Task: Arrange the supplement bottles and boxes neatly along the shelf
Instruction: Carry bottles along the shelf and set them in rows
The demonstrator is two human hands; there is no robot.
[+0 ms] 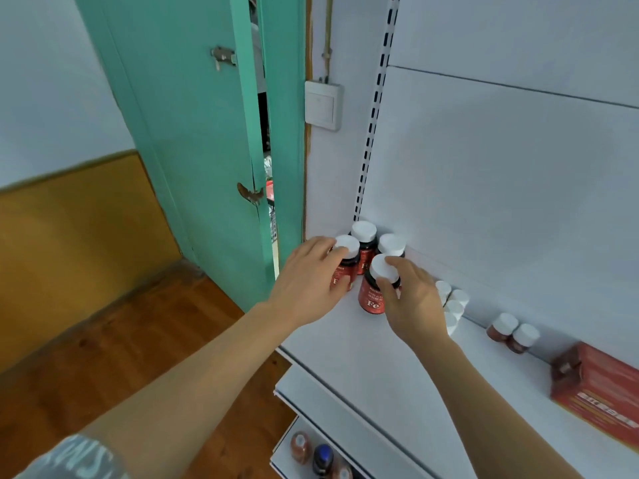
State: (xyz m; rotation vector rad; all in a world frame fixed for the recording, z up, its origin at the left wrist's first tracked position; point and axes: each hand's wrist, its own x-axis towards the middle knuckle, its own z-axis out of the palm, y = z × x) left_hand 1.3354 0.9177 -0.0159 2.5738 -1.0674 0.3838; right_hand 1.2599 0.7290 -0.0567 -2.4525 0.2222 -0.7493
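Left hand point(307, 281): fingers curled round the left front red bottle point(345, 267), covering most of its label.
Right hand point(411, 302): thumb and fingers pinch the cap of the front bottle point(373, 292) standing on the shelf point(345, 344) corner.
White bottles point(453, 302): half hidden behind the right hand.
Red box point(598, 388): cut off at the frame's edge, print blurred.

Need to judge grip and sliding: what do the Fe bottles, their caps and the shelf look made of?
Fe bottle: dark body, probably plastic, possibly glass, under a glossy red label that glints. Cap: matte white, flat-topped, likely plastic. Shelf: smooth white surface with thin edges, probably painted metal.
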